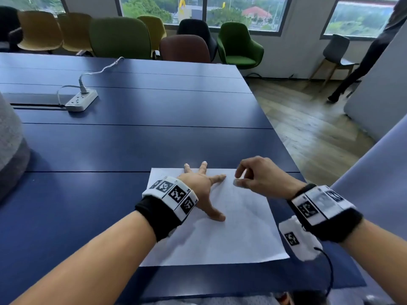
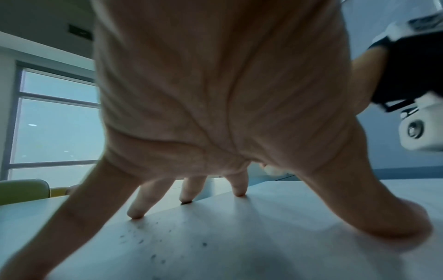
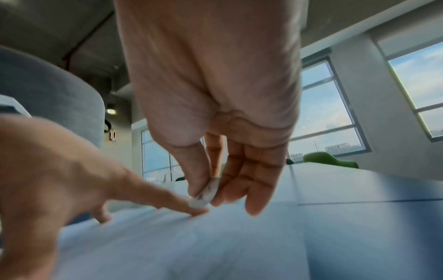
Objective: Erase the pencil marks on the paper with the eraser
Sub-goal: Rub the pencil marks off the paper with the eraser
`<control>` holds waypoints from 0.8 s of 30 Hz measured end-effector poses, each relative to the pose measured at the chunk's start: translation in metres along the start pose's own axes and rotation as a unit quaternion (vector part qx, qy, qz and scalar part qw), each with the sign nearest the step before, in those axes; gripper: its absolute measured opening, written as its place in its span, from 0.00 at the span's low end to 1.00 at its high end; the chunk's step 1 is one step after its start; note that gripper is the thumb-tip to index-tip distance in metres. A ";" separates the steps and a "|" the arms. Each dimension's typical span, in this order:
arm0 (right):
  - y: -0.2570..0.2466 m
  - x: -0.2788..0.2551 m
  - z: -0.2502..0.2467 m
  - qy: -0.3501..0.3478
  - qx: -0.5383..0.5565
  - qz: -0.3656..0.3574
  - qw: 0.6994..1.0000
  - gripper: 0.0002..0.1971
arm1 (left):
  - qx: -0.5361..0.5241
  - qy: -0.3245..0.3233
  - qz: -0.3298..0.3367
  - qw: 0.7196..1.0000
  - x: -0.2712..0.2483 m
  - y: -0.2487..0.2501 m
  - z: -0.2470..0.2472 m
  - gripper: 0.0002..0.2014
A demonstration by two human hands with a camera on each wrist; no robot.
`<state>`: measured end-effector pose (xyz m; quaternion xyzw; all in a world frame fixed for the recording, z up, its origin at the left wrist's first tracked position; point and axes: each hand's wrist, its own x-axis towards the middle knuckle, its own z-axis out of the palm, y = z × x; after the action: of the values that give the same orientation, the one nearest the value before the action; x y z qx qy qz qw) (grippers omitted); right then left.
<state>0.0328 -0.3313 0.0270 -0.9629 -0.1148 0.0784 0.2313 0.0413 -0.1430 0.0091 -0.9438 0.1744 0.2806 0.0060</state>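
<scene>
Eraser upright, lower end toward paper

The paper lies on the table at lower centre of the head view. My left hand rests on its upper left part, fingers spread. My right hand is over its upper right corner, pinching the eraser. A power strip sits on the table at upper left, chairs behind the far edge.
</scene>
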 end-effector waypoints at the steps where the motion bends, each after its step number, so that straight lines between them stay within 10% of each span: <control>1: 0.002 0.010 0.004 -0.004 -0.007 -0.004 1.000 0.06 | -0.003 -0.001 -0.002 1.000 0.000 0.000 0.000 0.60; 24: 0.006 0.028 0.011 -0.054 0.003 -0.058 0.997 0.04 | 0.008 0.003 0.002 1.000 0.003 -0.002 0.000 0.60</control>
<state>0.0588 -0.3247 0.0111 -0.9484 -0.1822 0.1170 0.2317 0.0441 -0.1423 0.0069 -0.9443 0.1788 0.2760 0.0128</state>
